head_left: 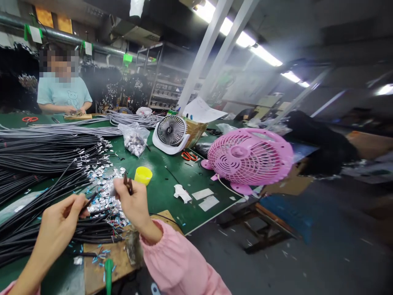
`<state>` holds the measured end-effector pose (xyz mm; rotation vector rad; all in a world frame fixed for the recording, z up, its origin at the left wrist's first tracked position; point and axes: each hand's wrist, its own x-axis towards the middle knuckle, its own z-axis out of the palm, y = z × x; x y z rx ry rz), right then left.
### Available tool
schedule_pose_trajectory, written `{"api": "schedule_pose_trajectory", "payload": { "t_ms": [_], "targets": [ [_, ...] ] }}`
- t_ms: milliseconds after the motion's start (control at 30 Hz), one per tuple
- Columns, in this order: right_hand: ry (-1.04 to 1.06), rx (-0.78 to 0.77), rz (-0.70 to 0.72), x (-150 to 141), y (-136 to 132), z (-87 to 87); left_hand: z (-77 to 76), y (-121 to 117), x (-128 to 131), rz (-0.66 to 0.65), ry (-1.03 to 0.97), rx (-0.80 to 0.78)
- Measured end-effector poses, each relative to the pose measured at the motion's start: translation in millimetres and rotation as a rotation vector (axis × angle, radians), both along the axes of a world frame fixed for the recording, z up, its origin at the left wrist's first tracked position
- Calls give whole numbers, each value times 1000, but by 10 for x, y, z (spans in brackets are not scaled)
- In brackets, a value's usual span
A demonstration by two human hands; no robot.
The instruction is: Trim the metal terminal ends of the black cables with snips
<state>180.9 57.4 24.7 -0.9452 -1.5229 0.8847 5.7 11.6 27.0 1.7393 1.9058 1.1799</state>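
My left hand (63, 217) pinches the end of a thin black cable (89, 203) above a thick bundle of black cables (37, 172) lying across the green table (166, 192). My right hand (133, 203), in a pink sleeve, is closed around a small dark-handled tool (128, 184) whose tip points up. Both hands hover over a heap of small silver foil pieces (104, 192). A wooden board (101, 262) with blue wire scraps lies under my wrists.
A yellow cap (143, 175), a bag of silver parts (135, 139), a white desk fan (171, 133), red scissors (189, 156) and a pink fan (248, 157) stand on the table. A person in a light blue shirt (63, 94) works at the far left end.
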Motion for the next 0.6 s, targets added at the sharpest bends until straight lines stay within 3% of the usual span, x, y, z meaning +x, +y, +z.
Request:
{"api": "schedule_pose_trajectory", "payload": {
  "t_ms": [100, 167, 233, 367, 467, 600],
  "targets": [
    [19, -38, 86, -37, 183, 76, -107, 105, -199, 141, 227, -151],
    [-88, -8, 127, -97, 360, 132, -181, 165, -350, 214, 377, -244],
    [-272, 28, 102, -162, 548, 193, -235, 215, -479, 215, 499, -296],
    [-364, 42, 61, -207, 810, 262, -295, 317, -618, 151, 646, -269],
    [-461, 56, 42, -152, 786, 239, -344, 397, -661, 137, 665, -192],
    [-676, 105, 144, -101, 487, 187, -460, 459, -743, 122, 603, -62]
  ]
}}
